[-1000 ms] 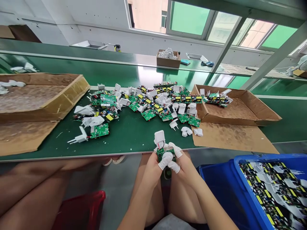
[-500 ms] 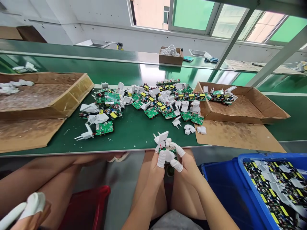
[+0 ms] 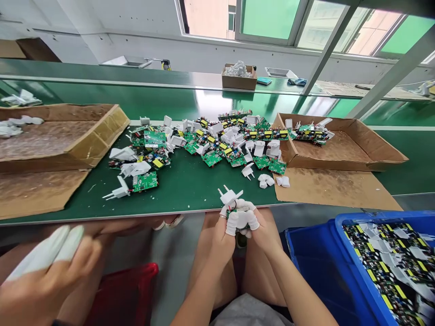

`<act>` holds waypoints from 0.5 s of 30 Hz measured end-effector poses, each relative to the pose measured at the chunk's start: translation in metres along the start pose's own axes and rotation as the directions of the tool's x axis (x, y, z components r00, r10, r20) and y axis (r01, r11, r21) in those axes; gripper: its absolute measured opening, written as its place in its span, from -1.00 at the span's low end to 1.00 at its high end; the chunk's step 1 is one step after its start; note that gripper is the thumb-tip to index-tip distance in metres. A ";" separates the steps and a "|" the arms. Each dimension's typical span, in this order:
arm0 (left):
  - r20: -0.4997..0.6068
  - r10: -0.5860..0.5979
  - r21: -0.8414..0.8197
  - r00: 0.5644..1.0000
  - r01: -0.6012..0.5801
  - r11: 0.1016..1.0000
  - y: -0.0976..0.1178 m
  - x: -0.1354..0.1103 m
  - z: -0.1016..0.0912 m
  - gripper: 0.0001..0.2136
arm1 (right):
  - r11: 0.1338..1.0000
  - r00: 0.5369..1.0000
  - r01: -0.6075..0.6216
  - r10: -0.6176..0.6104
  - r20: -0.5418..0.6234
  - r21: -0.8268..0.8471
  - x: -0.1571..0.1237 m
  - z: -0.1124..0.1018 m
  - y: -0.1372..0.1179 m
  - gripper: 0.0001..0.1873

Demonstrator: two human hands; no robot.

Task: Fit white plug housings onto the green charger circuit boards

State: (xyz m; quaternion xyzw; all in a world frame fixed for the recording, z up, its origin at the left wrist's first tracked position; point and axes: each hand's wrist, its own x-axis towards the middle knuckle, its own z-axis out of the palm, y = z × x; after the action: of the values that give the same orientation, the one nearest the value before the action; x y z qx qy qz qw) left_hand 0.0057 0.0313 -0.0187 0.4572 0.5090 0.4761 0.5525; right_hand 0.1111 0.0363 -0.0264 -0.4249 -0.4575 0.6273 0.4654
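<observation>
My left hand (image 3: 224, 231) and my right hand (image 3: 263, 230), with white finger cots on several fingers, meet just off the table's front edge. Between them they grip a small green circuit board (image 3: 230, 211), mostly covered by my fingers. A white two-pin plug (image 3: 229, 196) hangs on it by a short wire, pins pointing away from me. Under my thumbs lies a white lump (image 3: 242, 220) pressed on the board. Beyond my hands spreads a pile of circuit boards (image 3: 211, 158) with white plugs. Small white pieces (image 3: 266, 180) lie to the right of it.
A cardboard tray (image 3: 340, 156) stands right, another cardboard tray (image 3: 91, 140) left. A blue bin (image 3: 312, 267) full of boards is at my right. At lower left are a co-worker's hand (image 3: 50, 276) and a red bin (image 3: 118, 290). A small carton (image 3: 239, 82) stands at the back.
My right fingers have closed in around the board, and the plug has turned so its flat face shows less. The co-worker's hand has come up and further into view. My view has shifted slightly.
</observation>
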 end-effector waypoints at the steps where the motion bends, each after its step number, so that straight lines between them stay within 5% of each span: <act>1: 0.032 0.001 -0.013 0.999 -0.001 1.000 0.000 0.000 -0.001 -0.51 | 1.000 0.999 -0.014 0.013 0.029 0.025 -0.001 0.000 -0.001 -0.44; 9: 0.296 0.004 0.020 0.955 -0.011 1.000 0.015 0.003 -0.011 -0.61 | 0.993 0.998 -0.038 0.033 0.047 0.113 -0.007 -0.003 -0.005 -0.51; 15: 0.164 -0.112 -0.269 0.980 0.154 0.951 0.001 0.003 -0.010 -0.60 | 0.998 0.993 0.058 -0.056 0.101 -0.021 -0.005 -0.007 -0.003 -0.55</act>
State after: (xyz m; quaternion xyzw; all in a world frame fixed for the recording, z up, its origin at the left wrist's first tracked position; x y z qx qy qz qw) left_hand -0.0043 0.0346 -0.0188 0.3729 0.4240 0.4700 0.6785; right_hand 0.1191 0.0331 -0.0241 -0.3850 -0.4996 0.6290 0.4544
